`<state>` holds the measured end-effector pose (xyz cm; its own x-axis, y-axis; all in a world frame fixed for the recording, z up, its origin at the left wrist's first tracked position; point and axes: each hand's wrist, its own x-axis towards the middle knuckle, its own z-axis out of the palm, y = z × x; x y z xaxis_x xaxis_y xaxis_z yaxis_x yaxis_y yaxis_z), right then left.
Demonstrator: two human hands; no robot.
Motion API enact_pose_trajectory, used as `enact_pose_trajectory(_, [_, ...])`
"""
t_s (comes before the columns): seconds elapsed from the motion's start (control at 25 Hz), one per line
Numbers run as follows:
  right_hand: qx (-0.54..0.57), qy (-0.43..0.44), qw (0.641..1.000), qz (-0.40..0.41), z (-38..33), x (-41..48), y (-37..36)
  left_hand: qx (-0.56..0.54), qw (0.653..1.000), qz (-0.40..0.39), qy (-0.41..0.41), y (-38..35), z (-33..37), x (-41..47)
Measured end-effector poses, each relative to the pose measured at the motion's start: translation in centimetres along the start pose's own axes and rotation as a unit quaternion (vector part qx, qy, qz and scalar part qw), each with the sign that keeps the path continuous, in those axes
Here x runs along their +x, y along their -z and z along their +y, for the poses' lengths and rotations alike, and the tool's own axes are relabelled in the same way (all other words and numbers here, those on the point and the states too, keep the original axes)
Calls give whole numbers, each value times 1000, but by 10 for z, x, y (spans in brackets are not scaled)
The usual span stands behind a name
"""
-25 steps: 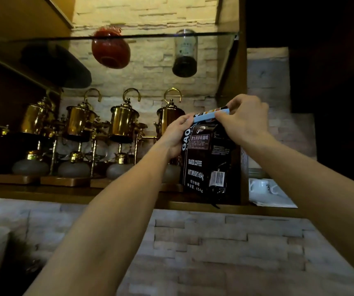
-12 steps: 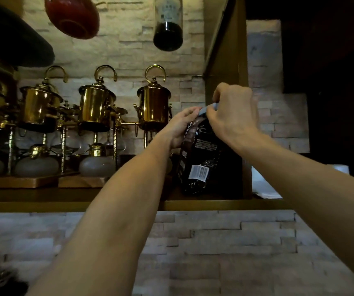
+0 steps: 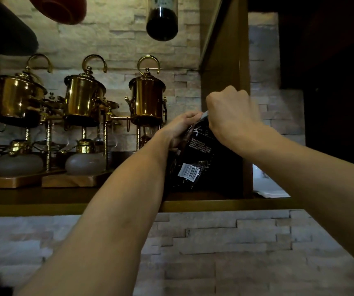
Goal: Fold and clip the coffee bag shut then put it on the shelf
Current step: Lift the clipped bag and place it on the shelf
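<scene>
A black coffee bag (image 3: 195, 159) with a white barcode label stands on the wooden shelf (image 3: 214, 202), in its right corner against the upright side panel. A light blue clip (image 3: 204, 114) shows at the folded top, mostly hidden by my fingers. My left hand (image 3: 181, 127) holds the bag's upper left side. My right hand (image 3: 229, 116) is closed over the top right of the bag and the clip.
Three brass siphon coffee makers (image 3: 147, 103) on wooden bases fill the shelf left of the bag, the nearest right beside my left hand. A glass shelf above carries a dark jar (image 3: 162, 22) and a red bowl (image 3: 60, 7). A stone wall lies below.
The bag has gone deeper into the shelf's right corner and turned, and both hands have followed it. The camera has come closer and tilted up.
</scene>
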<state>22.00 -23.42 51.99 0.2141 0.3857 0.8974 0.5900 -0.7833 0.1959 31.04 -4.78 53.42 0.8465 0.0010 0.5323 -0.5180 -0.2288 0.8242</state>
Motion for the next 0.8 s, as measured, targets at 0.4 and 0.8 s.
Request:
enact_pose_trajectory(0.4, [-57,9,998,-20,18,-9,5,64,998,4,19,-17,3,-5])
enact_pose_trajectory(0.8, [105,52,993,9,39,-30,-3,264,962,65,33,-14,20,-56])
